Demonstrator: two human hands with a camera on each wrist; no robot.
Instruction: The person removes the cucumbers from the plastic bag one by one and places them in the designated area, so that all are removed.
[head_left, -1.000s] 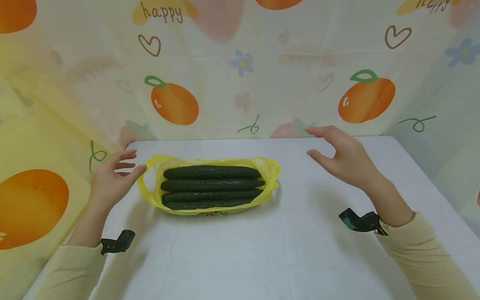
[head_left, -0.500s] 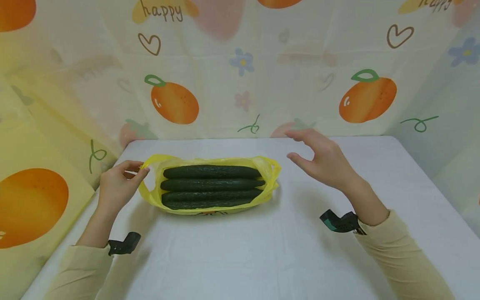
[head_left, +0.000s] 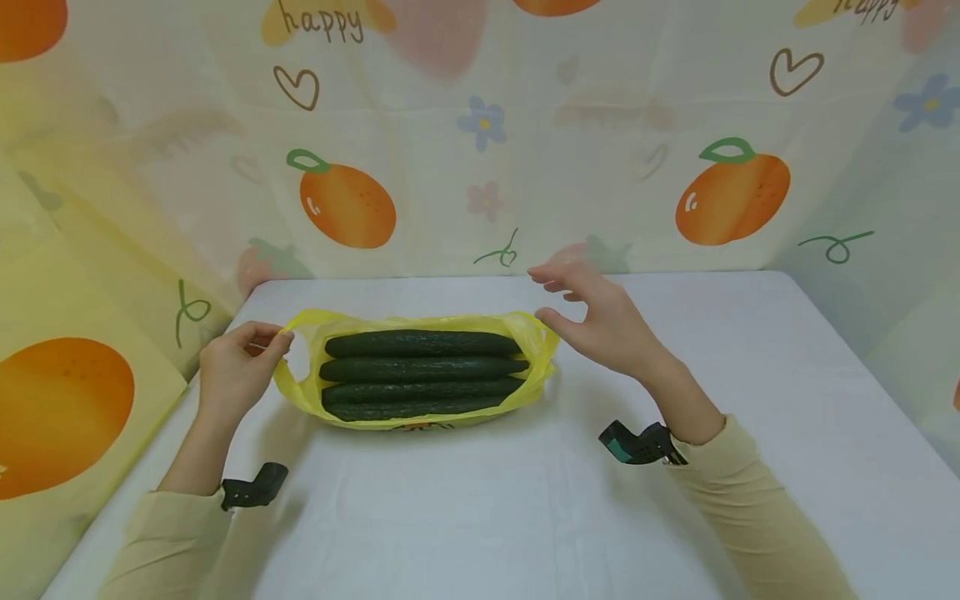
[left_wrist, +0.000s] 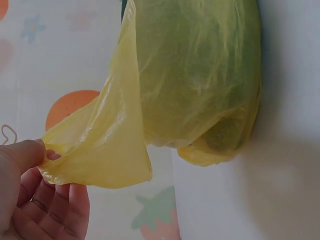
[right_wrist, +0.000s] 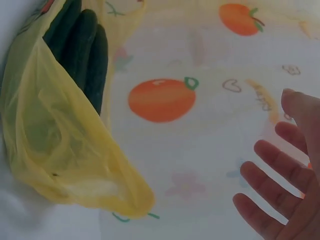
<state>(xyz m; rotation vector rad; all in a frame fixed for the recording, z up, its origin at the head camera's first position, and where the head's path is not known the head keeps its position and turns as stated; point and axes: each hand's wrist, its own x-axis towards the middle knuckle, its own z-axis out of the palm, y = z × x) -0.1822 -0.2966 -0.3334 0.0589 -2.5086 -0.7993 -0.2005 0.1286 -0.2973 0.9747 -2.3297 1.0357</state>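
Note:
A yellow plastic bag lies on the table with its mouth facing up, and several dark green cucumbers sit side by side inside it. My left hand pinches the bag's left handle between thumb and fingers; the left wrist view shows that handle pulled out taut from the bag. At the other end, my right hand hovers by the right handle, thumb and fingers apart. In the right wrist view the right hand's fingers are spread, with a gap to the bag.
A white table bears the bag near its back edge. Behind and at the sides hangs a curtain printed with oranges, hearts and flowers. A dark camera is strapped on the right wrist, another camera on the left.
My right hand has moved left from beyond the bag to its right handle. My left hand has lowered slightly, its fingers closing onto the left handle. The bag stays in place.

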